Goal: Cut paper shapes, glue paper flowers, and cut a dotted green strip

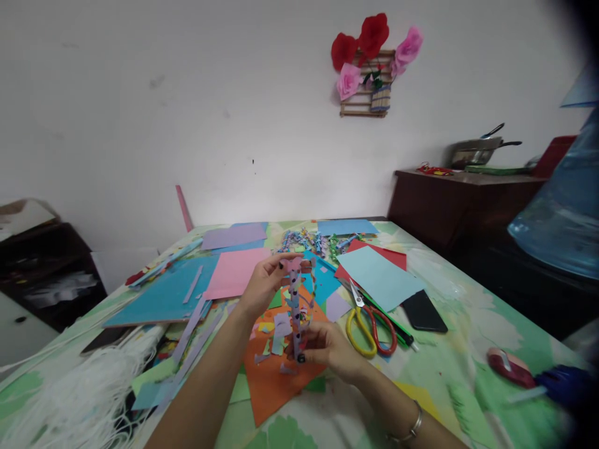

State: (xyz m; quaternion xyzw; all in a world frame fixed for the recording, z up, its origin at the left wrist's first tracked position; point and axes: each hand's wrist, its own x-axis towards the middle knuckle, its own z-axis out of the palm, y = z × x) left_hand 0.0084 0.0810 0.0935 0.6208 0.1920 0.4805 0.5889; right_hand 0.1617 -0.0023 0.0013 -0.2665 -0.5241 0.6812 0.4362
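Head view, my feed: any lettering on the items is too small or blurred for me to read. Left hand (269,274) is the higher of the two; its forearm climbs steeply from the lower edge, wrist bent, fingers pointing right, and I log thumb and fingers pinching the top of a spotted lilac paper piece (294,299). Right hand (330,352) sits lower; that forearm slants in from the lower right with a silver bracelet (415,425) near the wrist, and thumb and fingers pinch the bottom of the same piece. The nails I can make out on both thumbs are dark. The piece stands upright between the hands, in front of an orange paper sheet (271,399) strewn with paper scraps (281,325). To the right I note scissors (359,299) with one yellow and one red handle, blades slightly parted, then a black smartphone (425,310) just beside a pale blue sheet (379,274), which overlaps a red sheet (397,257). Left side: a pink sheet (236,272) and, nearer the camera, a tangle of white cord (79,393). All of this lies on the bench (468,349), covered by a green floral cloth.
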